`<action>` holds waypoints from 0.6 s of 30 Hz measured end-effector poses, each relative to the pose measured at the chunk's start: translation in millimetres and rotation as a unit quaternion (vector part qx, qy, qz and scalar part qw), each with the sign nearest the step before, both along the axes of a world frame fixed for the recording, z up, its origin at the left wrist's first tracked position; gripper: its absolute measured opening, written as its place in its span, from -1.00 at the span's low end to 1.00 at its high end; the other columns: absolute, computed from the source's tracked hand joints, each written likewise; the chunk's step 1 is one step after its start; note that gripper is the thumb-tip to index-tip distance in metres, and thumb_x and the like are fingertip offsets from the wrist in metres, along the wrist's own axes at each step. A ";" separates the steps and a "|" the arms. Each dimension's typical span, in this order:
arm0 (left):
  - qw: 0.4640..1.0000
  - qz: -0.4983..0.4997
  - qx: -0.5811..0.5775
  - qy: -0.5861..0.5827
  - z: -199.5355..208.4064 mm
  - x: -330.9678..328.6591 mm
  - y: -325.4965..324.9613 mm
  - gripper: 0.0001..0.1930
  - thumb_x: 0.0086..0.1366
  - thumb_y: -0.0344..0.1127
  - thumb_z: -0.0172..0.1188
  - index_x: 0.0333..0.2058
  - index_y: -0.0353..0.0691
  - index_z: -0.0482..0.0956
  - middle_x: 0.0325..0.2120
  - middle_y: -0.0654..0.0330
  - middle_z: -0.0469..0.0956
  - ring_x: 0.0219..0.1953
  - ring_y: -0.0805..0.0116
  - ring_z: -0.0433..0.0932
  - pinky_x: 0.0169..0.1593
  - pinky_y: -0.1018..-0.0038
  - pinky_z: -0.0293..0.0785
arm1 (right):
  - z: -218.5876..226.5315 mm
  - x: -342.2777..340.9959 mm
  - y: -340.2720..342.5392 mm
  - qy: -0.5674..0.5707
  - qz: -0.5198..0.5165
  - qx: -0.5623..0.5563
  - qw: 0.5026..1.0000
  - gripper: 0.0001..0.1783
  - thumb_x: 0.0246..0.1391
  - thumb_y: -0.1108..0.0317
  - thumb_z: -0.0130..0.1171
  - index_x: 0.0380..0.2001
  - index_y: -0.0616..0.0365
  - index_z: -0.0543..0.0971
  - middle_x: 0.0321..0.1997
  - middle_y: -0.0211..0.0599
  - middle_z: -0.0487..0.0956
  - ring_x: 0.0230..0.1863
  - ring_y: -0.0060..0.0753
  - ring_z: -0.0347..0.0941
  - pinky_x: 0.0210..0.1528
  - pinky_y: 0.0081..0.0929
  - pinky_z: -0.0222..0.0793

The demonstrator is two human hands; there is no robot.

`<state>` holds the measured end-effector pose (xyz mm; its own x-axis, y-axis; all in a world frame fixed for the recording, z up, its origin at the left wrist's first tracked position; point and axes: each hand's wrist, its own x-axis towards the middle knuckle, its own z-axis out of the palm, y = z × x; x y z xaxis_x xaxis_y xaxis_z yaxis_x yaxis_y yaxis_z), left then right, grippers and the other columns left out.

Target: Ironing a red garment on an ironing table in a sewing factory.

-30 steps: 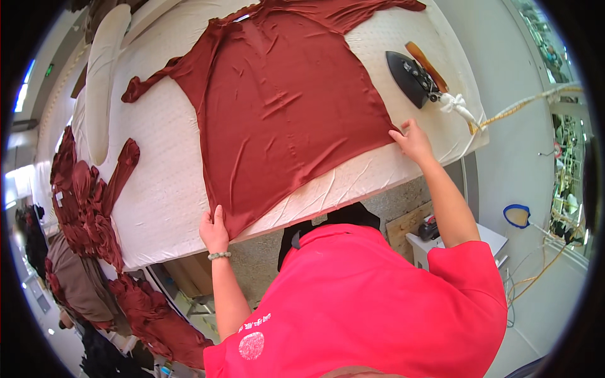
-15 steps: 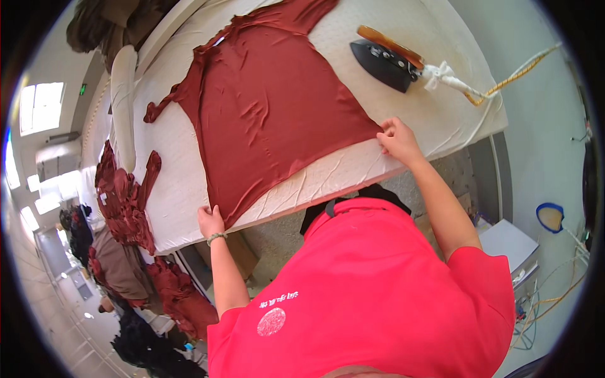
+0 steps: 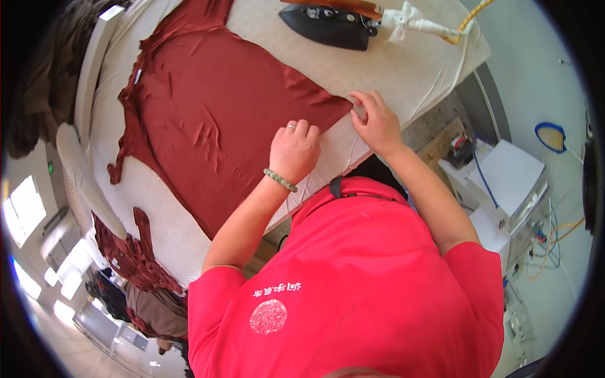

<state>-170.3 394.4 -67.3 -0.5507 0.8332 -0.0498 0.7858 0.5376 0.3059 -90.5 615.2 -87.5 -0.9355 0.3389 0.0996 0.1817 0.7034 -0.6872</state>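
The right hand is lying half curled at the lower corner of the dark red garment; the left hand is curling over its hem; whether either is gripping, I cannot tell. The garment is covering the white table, a black iron resting beyond

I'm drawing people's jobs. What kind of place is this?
Probably a clothes workshop's ironing area: a black iron sits on a white table, a dark red shirt is spread out there, and more red clothes lie bunched nearby.
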 end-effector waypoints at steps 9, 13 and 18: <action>0.986 -0.042 0.131 -0.095 1.5 -25.2 -21.9 -0.88 0.12 -0.44 0.33 -0.37 -0.17 0.57 -0.49 0.15 0.45 -0.41 0.13 0.53 -0.31 0.27 0.49 | -7.0 4.1 -24.0 0.021 -0.058 -0.030 0.998 -0.71 0.08 0.51 0.31 -0.10 0.06 0.61 -0.08 -0.31 0.60 -0.34 -0.32 0.61 -0.30 -0.45 0.56; 0.983 -0.054 0.132 -0.114 6.6 -38.0 -27.3 -0.89 0.16 -0.41 0.31 -0.38 -0.18 0.53 -0.46 0.15 0.46 -0.37 0.16 0.53 -0.31 0.28 0.48 | 3.7 2.2 -34.5 -0.006 -0.054 -0.031 0.998 -0.63 0.06 0.53 0.30 -0.03 0.04 0.59 -0.04 -0.31 0.61 -0.31 -0.30 0.63 -0.27 -0.45 0.59; 0.971 -0.007 0.186 -0.153 19.1 -47.6 -24.1 -0.85 0.14 -0.51 0.33 -0.33 -0.21 0.54 -0.36 0.13 0.56 -0.31 0.13 0.58 -0.25 0.28 0.51 | 13.5 -8.0 -42.8 0.019 -0.019 0.077 0.997 -0.48 0.00 0.53 0.31 0.09 0.00 0.56 -0.01 -0.31 0.60 -0.24 -0.23 0.64 -0.23 -0.40 0.61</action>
